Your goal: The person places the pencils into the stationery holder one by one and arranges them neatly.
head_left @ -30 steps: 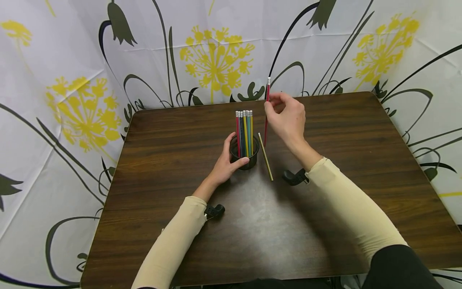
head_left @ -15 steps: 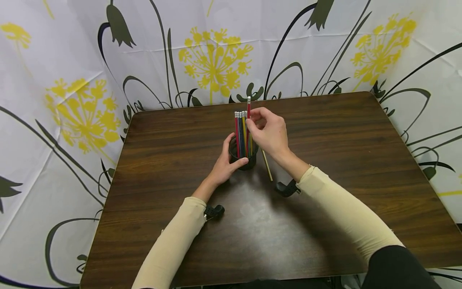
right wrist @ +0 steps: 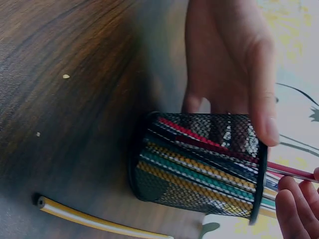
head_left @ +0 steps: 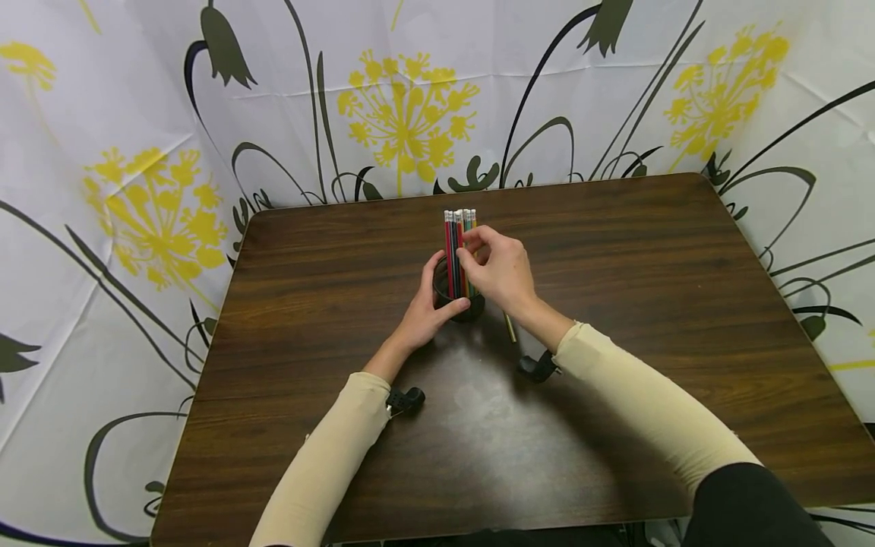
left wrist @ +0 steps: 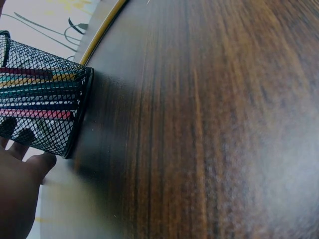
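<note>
A dark mesh pencil cup (head_left: 472,312) stands upright on the table, holding several pencils (head_left: 452,254) in red, black, yellow and teal, eraser ends up. My left hand (head_left: 418,319) grips the cup, its thumb across the near side at the rim in the head view. Over the cup's right side, my right hand (head_left: 504,266) pinches a red pencil (right wrist: 294,172) whose lower part is inside the mesh. That pencil's lower end hangs short of the cup's bottom in the right wrist view. A yellow pencil (right wrist: 99,222) lies on the table beside the cup, partly hidden by my right hand in the head view.
The brown wood-grain table (head_left: 307,319) reaches back to a white curtain (head_left: 287,114) printed with yellow and dark flowers. Two small pale specks lie on the tabletop near the cup in the right wrist view. A black wrist camera (head_left: 536,368) sits under the right forearm.
My right hand has brought the red pencil left from beside the cup and lowered it in among the others. My left hand stays on the cup.
</note>
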{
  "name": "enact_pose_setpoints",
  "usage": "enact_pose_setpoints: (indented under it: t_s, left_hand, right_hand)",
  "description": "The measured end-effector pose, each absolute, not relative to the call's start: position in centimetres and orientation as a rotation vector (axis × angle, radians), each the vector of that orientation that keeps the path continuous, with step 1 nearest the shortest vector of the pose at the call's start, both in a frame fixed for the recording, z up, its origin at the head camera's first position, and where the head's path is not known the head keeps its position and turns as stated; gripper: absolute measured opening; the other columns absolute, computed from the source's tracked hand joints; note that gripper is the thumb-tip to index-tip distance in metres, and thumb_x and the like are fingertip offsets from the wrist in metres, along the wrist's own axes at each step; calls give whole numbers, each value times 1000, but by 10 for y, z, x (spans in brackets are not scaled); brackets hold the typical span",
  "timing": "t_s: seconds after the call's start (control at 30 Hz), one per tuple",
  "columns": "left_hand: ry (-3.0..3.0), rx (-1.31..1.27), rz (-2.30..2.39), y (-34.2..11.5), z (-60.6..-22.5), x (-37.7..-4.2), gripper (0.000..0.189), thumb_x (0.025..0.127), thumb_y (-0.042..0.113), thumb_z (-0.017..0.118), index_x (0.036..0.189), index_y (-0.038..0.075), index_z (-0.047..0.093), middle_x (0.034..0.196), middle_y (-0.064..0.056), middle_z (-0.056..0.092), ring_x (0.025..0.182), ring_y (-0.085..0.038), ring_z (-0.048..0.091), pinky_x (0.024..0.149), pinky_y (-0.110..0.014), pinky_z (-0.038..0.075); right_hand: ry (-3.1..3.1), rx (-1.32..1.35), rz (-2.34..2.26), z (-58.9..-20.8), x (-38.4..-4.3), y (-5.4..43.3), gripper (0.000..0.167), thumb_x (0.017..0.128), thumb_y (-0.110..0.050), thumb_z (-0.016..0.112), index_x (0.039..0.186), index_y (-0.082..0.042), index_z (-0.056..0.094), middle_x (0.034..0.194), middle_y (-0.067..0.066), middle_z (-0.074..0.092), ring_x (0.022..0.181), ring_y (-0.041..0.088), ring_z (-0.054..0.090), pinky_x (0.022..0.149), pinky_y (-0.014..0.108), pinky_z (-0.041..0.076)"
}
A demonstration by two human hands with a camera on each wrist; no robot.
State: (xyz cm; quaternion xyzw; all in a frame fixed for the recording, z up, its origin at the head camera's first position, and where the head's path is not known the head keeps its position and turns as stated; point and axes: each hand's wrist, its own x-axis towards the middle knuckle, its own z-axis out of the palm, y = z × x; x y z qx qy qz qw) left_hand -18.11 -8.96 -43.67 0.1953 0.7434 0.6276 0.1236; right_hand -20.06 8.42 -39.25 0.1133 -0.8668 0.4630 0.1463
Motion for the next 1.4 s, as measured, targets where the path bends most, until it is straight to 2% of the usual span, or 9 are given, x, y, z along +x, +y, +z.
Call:
enact_pose_setpoints:
  t_s: [0.3, 0.63, 0.93, 1.4]
  left_hand:
    - [2153, 569, 1851, -89, -438, -182, 86, 91, 3, 65, 155, 9, 7, 152, -22, 29, 137, -39, 33, 109, -62, 22]
    - [2177, 581, 1830, -89, -438, -181, 86, 93, 6, 66, 155, 10, 7, 154, -21, 26, 139, -36, 29, 110, -61, 21]
    - [2165, 603, 1838, -90, -438, -181, 86, 93, 8, 66, 155, 8, 6, 154, -23, 26, 138, -39, 31, 110, -61, 22]
    - [2176, 593, 1836, -89, -438, -181, 86, 92, 7, 66, 155, 8, 7, 155, -22, 24, 140, -38, 29, 110, -61, 21]
  right_hand:
    - [-2549, 284, 1273, -402, -203, 79, 18, 89, -18, 70, 104, -8, 70, 84, 2, 71, 65, 12, 65, 62, 32, 51]
    - [-2553, 251, 1187, -407, -208, 76, 19, 89, -19, 71, 104, -8, 72, 81, 1, 71, 64, 13, 65, 60, 33, 51]
    - [-2550, 200, 1132, -408, -211, 73, 15, 88, -19, 72, 98, -8, 73, 76, 1, 70, 59, 13, 61, 55, 33, 47]
    - [-2580, 154, 1099, -409, -215, 71, 13, 87, -20, 73, 94, -8, 72, 73, -1, 68, 61, 14, 62, 56, 33, 47]
